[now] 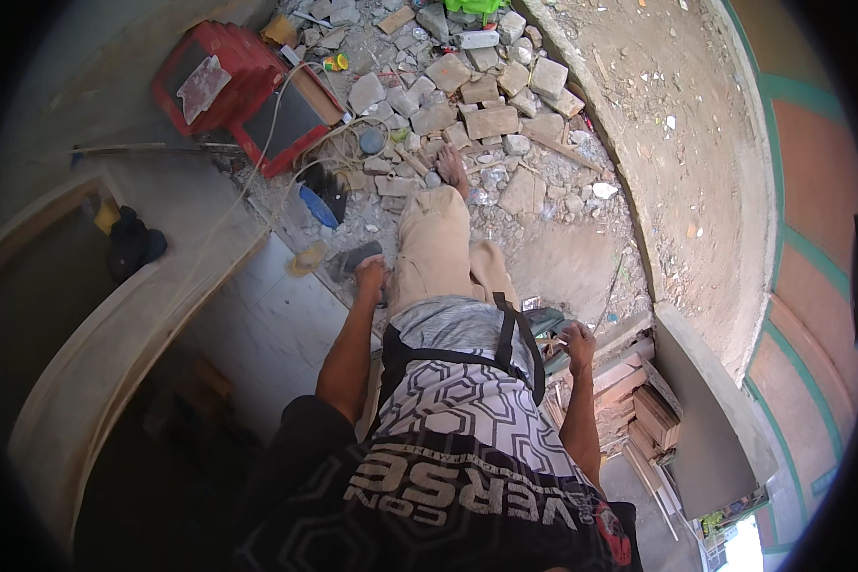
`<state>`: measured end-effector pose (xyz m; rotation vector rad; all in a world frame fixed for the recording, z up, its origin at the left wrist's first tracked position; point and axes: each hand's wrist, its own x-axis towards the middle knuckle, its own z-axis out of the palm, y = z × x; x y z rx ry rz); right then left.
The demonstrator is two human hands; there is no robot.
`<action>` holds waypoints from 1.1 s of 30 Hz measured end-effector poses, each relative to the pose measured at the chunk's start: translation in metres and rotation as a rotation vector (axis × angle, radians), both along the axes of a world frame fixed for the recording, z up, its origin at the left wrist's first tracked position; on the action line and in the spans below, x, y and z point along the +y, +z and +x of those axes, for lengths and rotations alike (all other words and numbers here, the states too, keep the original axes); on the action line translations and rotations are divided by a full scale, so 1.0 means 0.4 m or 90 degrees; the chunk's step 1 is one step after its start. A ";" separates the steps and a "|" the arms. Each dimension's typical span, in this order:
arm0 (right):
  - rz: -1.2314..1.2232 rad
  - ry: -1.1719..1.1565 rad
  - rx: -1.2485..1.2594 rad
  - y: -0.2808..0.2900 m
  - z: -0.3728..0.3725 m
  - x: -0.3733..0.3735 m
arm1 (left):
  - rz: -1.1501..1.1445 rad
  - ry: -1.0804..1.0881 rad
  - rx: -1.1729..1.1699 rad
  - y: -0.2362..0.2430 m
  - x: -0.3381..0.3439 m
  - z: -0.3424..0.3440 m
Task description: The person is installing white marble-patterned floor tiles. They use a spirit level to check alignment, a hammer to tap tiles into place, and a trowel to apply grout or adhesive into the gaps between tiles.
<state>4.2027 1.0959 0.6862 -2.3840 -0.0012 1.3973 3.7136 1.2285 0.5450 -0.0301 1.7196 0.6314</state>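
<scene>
My left hand [370,275] hangs beside my left thigh with its fingers curled in. Just beyond its fingertips is a dark grey, rounded object [357,255]; I cannot tell whether the hand grips it. To the right of my waist, my right hand [577,345] is closed in a pinch. A thin pale stick [549,341] juts from its fingers toward my hip. My beige trousers [434,238] lead forward to a bare foot [453,170] on the rubble. Dark straps [507,334] cross my patterned shirt.
Broken bricks and concrete chunks [491,121] cover the ground ahead. A red framed object [229,91], a pale cord [275,124] and a blue-rimmed container [316,206] lie at the left. A low concrete edge [629,181] borders the dirt. Stacked boards [650,419] lie at right.
</scene>
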 end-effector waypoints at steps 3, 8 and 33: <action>-0.007 0.019 0.031 0.024 0.028 0.129 | -0.003 0.029 0.052 -0.004 0.073 0.013; -0.045 0.000 0.009 0.037 0.093 0.255 | -0.029 -0.043 0.082 -0.030 0.236 0.017; -0.001 0.608 0.060 -0.320 0.191 1.269 | -0.021 0.190 -0.219 -0.076 0.540 0.693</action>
